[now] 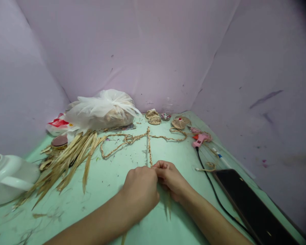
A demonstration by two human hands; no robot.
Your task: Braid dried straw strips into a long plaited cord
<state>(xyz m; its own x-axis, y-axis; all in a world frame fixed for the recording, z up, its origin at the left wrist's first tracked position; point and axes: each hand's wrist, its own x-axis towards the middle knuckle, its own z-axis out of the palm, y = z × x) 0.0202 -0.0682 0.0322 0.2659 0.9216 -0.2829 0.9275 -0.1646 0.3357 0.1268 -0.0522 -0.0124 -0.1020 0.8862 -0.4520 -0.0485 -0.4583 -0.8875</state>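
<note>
A braid of dried plant fibre (pixel 149 146) runs straight toward me down the middle of the table, and its near end goes in between my hands. My left hand (pixel 141 185) is closed at that end, knuckles up, its fingertips hidden. Touching it, my right hand (pixel 170 178) pinches the same end with thumb and curled fingers. Loose fibre strands (pixel 167 207) hang below the right hand. Beyond my hands, the finished braided cord (pixel 165 137) spreads to both sides, with a knotted loop (pixel 129 139) on the left.
Left: dried leaf strips (pixel 76 154), a white pot (pixel 12 177) and a tied plastic bag (pixel 104 109). Right: a pink glue gun (pixel 201 139) with a black cable (pixel 211 183), and a dark phone (pixel 252 207). Woven pieces (pixel 153 117) and a bead container (pixel 165 116) stand by the back wall.
</note>
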